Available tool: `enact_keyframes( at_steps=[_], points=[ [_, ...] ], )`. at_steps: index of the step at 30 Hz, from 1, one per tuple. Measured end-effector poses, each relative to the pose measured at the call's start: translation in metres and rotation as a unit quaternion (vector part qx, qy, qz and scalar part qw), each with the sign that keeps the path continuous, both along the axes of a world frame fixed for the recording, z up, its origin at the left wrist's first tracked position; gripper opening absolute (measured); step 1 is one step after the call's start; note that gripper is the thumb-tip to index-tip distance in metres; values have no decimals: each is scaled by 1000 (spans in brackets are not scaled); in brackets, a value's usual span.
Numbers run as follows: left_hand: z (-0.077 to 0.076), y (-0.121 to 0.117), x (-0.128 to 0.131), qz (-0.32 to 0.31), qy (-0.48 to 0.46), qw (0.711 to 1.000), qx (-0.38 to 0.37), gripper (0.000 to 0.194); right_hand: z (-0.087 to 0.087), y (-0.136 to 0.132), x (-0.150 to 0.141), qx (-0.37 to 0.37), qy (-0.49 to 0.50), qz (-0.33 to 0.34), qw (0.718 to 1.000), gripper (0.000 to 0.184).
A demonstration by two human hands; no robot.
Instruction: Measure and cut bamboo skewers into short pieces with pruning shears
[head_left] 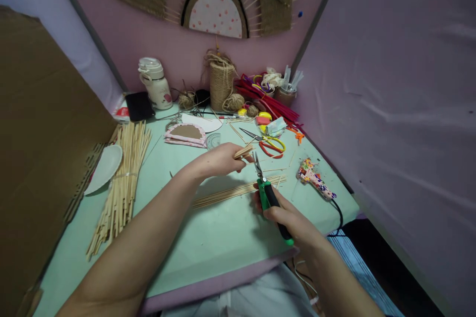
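Note:
My left hand [226,159] is closed around a small bunch of thin wooden sticks [244,151], whose ends poke out past the fingers. Gripped in my right hand [280,210] are green-and-black-handled cutters [268,195], with their metal blades pointing up beside the stick ends. Whether the blades touch the sticks I cannot tell. Below both hands, a row of long thin sticks [226,195] lies across the light green table [208,252].
A tied bundle of wooden strips [124,178] and a white paper plate [106,167] lie left. Scissors [273,146] and a patterned glue gun [316,181] are on the right. Along the back stand a bottle [155,86], a twine spool [222,81] and red stems [271,104].

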State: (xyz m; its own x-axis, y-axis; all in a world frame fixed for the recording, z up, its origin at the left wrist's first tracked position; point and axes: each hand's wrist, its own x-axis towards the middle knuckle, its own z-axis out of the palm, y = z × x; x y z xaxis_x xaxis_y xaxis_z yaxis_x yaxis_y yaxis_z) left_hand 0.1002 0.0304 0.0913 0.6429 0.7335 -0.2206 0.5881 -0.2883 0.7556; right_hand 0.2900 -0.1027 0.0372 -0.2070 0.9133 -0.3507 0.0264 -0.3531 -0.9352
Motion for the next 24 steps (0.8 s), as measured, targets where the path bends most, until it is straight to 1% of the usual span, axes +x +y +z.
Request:
enact_keyframes(
  at_steps=[10, 24],
  points=[
    [5, -4, 3, 0, 9, 1000, 1, 43, 4, 0, -1, 11, -11, -6, 1000, 55],
    [3, -4, 5, 0, 6, 1000, -2, 43, 5, 0, -1, 12, -15, 2, 1000, 52]
  ],
)
